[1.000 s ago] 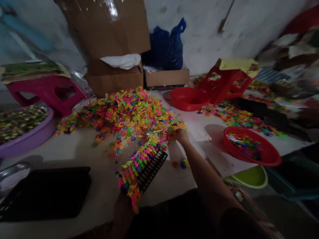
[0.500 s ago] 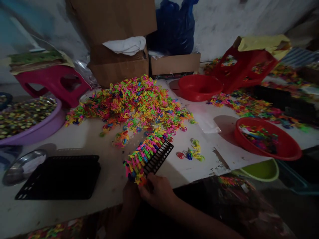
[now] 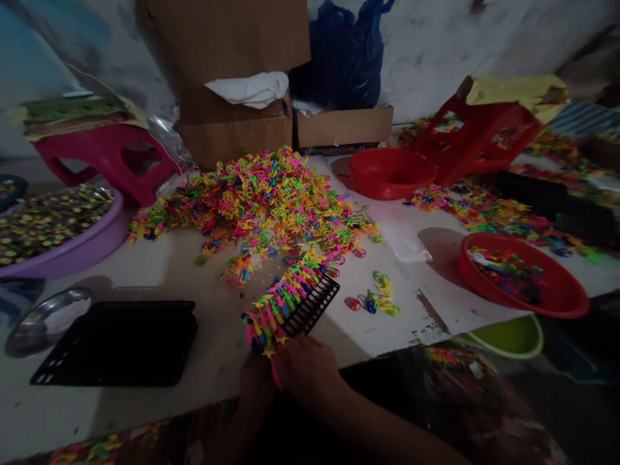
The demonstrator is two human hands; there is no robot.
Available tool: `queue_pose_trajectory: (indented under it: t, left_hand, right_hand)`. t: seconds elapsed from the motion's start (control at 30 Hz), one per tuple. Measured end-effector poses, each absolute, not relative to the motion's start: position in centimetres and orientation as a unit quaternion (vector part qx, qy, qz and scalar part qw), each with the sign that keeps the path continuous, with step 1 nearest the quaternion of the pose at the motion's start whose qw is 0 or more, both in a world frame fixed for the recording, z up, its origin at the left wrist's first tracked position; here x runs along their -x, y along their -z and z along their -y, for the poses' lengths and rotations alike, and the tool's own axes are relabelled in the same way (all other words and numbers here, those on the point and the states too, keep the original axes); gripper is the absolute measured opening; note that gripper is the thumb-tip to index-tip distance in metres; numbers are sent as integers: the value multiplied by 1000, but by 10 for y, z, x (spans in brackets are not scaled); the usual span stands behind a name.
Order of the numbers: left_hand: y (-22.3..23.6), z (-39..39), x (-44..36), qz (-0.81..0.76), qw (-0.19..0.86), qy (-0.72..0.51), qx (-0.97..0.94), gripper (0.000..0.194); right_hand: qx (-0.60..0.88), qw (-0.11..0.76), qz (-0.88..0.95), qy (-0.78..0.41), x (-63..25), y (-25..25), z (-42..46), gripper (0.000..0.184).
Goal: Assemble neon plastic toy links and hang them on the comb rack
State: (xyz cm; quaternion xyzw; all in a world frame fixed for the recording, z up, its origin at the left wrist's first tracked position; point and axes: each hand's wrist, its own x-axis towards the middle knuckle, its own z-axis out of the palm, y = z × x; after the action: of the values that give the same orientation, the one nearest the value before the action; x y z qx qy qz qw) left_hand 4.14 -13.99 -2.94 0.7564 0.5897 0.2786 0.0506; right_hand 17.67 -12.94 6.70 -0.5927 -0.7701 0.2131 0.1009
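A black slotted plastic rack (image 3: 317, 305) lies slantwise at the table's front edge, its left side lined with a row of small bright plastic pieces (image 3: 285, 294). My left hand (image 3: 256, 381) is at the near end of that row, closed and deep in shadow; what it grips is hidden. Just beside it, my right hand (image 3: 310, 368) has its fingers pressed together around a small pink plastic piece (image 3: 276, 371), close to the rack's near end. Behind the rack rises a big heap of similar colourful pieces (image 3: 276, 194).
Left are stacked black racks (image 3: 121, 345), a metal dish (image 3: 46, 323) and a purple basin (image 3: 92, 239) of small parts. Right are a few loose pieces (image 3: 382, 294) and red basins (image 3: 392, 173), (image 3: 562, 287). Cardboard boxes (image 3: 237, 129) stand behind the heap.
My right hand has shifted slightly, its fingers closer together and lower at the rack's near end. A pink piece now shows below its fingers. The view has moved slightly.
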Motion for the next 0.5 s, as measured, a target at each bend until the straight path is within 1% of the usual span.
queue_pose_trajectory:
  t: [0.13, 0.2, 0.27, 0.37, 0.43, 0.5]
  left_hand:
    - [27, 141, -43, -591, 56, -264, -760, 25]
    - [27, 141, -43, -594, 58, -259, -760, 27]
    - [27, 140, -43, -598, 60, -255, -757, 29]
    - [26, 140, -39, -598, 66, -254, -758, 29]
    - [28, 140, -34, -595, 77, -253, -759, 27]
    - [34, 140, -29, -606, 92, -244, -752, 24]
  right_hand:
    - [556, 224, 770, -218, -187, -58, 140, 17]
    - [524, 258, 787, -199, -190, -52, 143, 20]
    - [494, 260, 811, -175, -189, -48, 145, 22]
    - [486, 225, 831, -150, -182, -50, 149, 14]
    - [487, 192, 838, -153, -177, -55, 150, 10]
    - [465, 176, 849, -178, -177, -59, 148, 11]
